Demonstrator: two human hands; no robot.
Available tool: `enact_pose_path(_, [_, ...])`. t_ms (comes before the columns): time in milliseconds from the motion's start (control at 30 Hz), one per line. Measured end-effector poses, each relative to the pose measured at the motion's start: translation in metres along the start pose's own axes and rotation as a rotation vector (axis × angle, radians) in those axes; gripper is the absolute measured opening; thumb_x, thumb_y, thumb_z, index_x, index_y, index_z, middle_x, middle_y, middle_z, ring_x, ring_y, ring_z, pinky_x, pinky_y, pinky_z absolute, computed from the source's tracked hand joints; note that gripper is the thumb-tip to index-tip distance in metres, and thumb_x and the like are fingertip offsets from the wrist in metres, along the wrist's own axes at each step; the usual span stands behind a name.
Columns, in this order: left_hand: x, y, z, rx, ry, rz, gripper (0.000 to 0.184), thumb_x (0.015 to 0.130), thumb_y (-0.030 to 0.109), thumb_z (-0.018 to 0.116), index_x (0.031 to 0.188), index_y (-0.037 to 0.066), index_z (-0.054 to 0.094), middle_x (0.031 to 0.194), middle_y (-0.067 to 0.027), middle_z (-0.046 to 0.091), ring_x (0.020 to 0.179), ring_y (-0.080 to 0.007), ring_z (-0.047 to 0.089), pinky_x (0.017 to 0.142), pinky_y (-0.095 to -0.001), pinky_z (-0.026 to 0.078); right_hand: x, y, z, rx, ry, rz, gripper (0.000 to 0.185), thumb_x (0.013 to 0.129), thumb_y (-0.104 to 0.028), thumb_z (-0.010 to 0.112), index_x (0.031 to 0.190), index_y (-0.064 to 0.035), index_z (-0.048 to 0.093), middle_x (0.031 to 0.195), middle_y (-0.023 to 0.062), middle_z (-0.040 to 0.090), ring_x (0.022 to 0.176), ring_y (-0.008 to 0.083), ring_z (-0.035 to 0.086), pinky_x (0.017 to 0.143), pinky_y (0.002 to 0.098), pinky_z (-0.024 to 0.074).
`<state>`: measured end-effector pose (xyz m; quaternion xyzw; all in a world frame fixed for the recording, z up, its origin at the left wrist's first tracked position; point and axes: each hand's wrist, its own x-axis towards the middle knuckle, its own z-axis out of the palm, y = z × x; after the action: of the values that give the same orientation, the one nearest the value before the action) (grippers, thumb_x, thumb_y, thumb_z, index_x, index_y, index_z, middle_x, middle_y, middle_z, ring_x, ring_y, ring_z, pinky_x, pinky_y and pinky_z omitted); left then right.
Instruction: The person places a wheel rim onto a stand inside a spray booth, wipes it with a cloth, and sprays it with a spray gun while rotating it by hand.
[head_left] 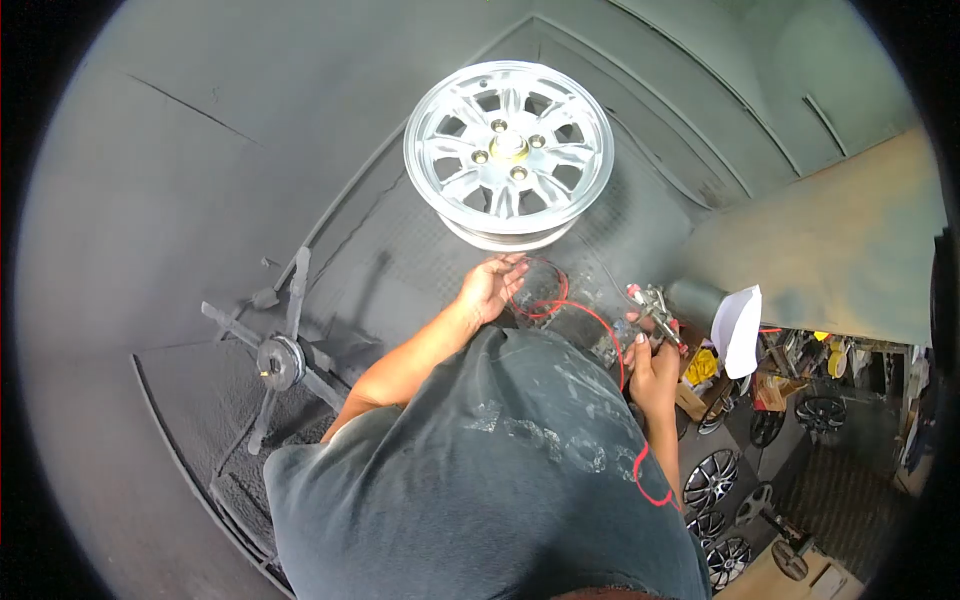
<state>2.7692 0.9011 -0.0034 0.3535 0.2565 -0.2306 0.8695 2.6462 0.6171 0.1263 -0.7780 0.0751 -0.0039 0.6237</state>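
Note:
A silver multi-spoke wheel rim (462, 187) stands raised in front of me, tilted towards the camera. Just below its lower edge, my left hand (490, 288) has its fingers curled round a coiled red hose (545, 312). From the coil the hose runs right and down along my shirt. My right hand (652, 365) is at the right, wrapped round a metal spray gun (657, 312) with red parts. The gun is apart from the rim. Part of the right fingers is hidden behind the gun.
A grey metal stand with several arms (283, 362) is at the left. Beside the gun hangs a white sheet (737, 330). Several dark wheels (712, 480) lie at the lower right, below a cluttered shelf with yellow items (702, 367). Grey booth walls (200, 180) surround the area.

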Motion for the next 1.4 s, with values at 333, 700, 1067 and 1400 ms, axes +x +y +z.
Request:
enact_pose_path(333, [-0.005,-0.004,0.004,0.78,-0.263,-0.255,0.042,0.092,0.015,0.058,0.132,0.008,0.051,0.133,-0.0011,0.058,0.105,-0.0152,0.059,0.09,-0.0339,0.05,0.016,-0.015,-0.017,-0.185,-0.06,0.023,0.024,0.099,-0.007,0.048,0.118,0.0047,0.057,0.095,0.0066,0.067,0.061,0.0099,0.053,0.058,0.0272,0.0458])
enact_pose_path(700, [0.034,0.054,-0.097,0.7,0.156,-0.174,0.033,0.097,0.026,0.055,0.125,0.009,0.058,0.111,-0.0019,0.068,0.086,-0.0121,0.061,0.072,-0.029,0.047,0.059,-0.131,0.004,-0.503,-0.258,-0.315,0.018,0.096,-0.011,0.054,0.104,0.0046,0.059,0.065,0.0105,0.06,0.058,0.0229,0.058,0.057,0.0362,0.0451])
enact_pose_path(1067, [0.097,0.152,-0.08,0.466,0.24,0.38,0.033,0.102,0.033,0.044,0.11,0.005,0.061,0.1,-0.005,0.066,0.08,-0.0137,0.059,0.07,-0.0306,0.046,0.108,-0.194,0.019,-0.63,0.027,-0.177,0.031,0.094,-0.006,0.053,0.123,0.005,0.049,0.107,0.0293,0.061,0.102,0.0499,0.056,0.087,0.0477,0.0454])
enact_pose_path(1400, [0.063,0.079,-0.058,0.422,0.383,0.498,0.033,0.105,0.029,0.042,0.108,0.001,0.059,0.092,-0.0039,0.066,0.075,-0.0117,0.056,0.068,-0.0287,0.047,0.07,-0.193,0.002,-0.652,-0.105,-0.087,0.021,0.093,-0.005,0.056,0.111,0.006,0.056,0.103,0.0281,0.06,0.095,0.0471,0.056,0.084,0.0457,0.0449])
